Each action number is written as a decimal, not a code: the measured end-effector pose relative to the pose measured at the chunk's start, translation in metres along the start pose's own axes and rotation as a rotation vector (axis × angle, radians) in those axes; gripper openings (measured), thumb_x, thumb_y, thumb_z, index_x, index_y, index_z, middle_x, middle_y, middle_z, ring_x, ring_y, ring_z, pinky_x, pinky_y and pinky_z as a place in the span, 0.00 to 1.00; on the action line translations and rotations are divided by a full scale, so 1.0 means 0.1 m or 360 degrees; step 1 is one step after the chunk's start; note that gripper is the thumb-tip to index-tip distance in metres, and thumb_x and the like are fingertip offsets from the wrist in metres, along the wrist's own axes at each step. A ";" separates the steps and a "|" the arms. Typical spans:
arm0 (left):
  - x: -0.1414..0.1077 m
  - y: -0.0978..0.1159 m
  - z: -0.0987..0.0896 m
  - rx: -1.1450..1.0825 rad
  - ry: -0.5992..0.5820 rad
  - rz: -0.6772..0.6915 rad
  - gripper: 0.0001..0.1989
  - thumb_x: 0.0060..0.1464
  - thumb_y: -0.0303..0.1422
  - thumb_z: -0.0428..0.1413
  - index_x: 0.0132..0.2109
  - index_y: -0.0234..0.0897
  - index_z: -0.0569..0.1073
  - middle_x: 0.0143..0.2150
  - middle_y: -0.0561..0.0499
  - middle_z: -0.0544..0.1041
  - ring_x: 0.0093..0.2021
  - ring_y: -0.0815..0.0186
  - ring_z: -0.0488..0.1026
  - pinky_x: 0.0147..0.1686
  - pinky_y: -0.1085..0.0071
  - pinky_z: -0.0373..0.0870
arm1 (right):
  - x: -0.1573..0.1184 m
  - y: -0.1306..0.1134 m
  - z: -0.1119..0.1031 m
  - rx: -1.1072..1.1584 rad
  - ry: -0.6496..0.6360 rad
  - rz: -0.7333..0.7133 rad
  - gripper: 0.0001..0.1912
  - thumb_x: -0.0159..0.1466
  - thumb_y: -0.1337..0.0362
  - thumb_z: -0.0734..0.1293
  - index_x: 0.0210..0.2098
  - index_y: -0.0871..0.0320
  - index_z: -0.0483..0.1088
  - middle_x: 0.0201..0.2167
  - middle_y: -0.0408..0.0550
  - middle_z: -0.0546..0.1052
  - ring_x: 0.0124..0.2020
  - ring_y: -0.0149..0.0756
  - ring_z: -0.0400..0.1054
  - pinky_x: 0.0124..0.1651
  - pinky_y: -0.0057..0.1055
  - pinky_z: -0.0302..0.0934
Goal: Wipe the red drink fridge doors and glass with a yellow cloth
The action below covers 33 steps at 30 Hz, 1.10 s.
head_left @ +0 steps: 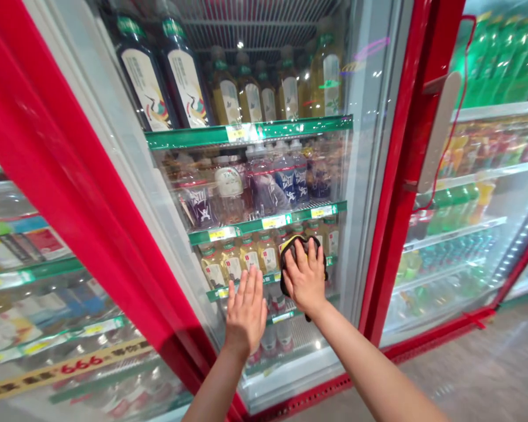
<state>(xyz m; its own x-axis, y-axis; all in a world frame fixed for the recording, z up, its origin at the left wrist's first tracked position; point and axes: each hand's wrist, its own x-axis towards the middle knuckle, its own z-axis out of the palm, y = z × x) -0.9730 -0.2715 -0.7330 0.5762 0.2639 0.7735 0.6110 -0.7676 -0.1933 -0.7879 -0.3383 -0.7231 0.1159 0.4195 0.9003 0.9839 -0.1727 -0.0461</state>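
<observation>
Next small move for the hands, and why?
I'd probably slide the black-and-yellow cloth slightly upward over the red-framed glass door: the right hand lies spread over the cloth, apparently pressing it to the glass, while the open left hand, holding nothing, is to its left, so upward should avoid it.

The left hand [245, 319] and right hand [307, 278] are both bare, with smooth backs and fingers [250, 287] that are slim, straight and rounded at the tips. Each hand narrows into a bare wrist. The left forearm [215, 387] and right forearm [369, 363] are bare too, slender and smooth in outline, widening gently toward the lower edge of the view; more of the right one shows. The nails are too small to make out clearly.
</observation>
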 end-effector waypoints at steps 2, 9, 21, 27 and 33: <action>-0.01 0.00 0.05 0.0040 0.0021 -0.0009 0.41 0.65 0.35 0.52 0.76 0.36 0.39 0.75 0.43 0.54 0.76 0.57 0.47 0.75 0.56 0.33 | -0.10 0.08 0.01 0.0044 0.0028 -0.0218 0.23 0.67 0.62 0.66 0.60 0.53 0.70 0.66 0.51 0.69 0.75 0.56 0.41 0.72 0.61 0.41; 0.06 0.00 0.13 0.0122 0.0091 0.0046 0.42 0.65 0.37 0.52 0.76 0.34 0.38 0.75 0.42 0.52 0.76 0.57 0.43 0.75 0.54 0.35 | 0.11 0.57 0.00 0.0209 0.0714 -0.0184 0.25 0.67 0.74 0.64 0.60 0.47 0.71 0.52 0.49 0.79 0.62 0.40 0.65 0.63 0.41 0.60; 0.17 -0.02 0.26 0.0154 0.0269 0.0097 0.45 0.64 0.36 0.53 0.75 0.35 0.32 0.77 0.41 0.45 0.76 0.54 0.43 0.74 0.52 0.43 | -0.09 0.98 0.17 -0.0227 0.0729 -0.0288 0.18 0.68 0.65 0.66 0.56 0.49 0.75 0.59 0.53 0.75 0.64 0.46 0.64 0.63 0.44 0.55; 0.17 0.22 0.40 0.0175 0.0291 0.0183 0.43 0.63 0.34 0.53 0.76 0.35 0.37 0.77 0.42 0.45 0.77 0.54 0.41 0.74 0.50 0.42 | -0.01 0.71 0.33 -0.0068 0.0792 -0.0337 0.19 0.71 0.64 0.63 0.59 0.48 0.73 0.57 0.49 0.77 0.65 0.45 0.63 0.68 0.49 0.52; 0.04 0.41 0.59 0.0154 0.0220 0.0299 0.39 0.62 0.34 0.53 0.75 0.34 0.48 0.77 0.42 0.46 0.77 0.54 0.42 0.74 0.50 0.41 | -0.49 1.18 0.35 -0.0198 0.0412 -0.0588 0.22 0.71 0.59 0.62 0.64 0.46 0.67 0.66 0.47 0.69 0.72 0.46 0.53 0.74 0.52 0.39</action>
<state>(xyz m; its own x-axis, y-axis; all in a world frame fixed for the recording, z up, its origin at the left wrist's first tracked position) -0.9134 -0.2668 -0.7733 0.6088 0.0343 0.7926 0.5533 -0.7343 -0.3933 -0.6731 -0.3484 -0.7876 -0.2927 0.2399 0.9256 0.9271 -0.1657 0.3361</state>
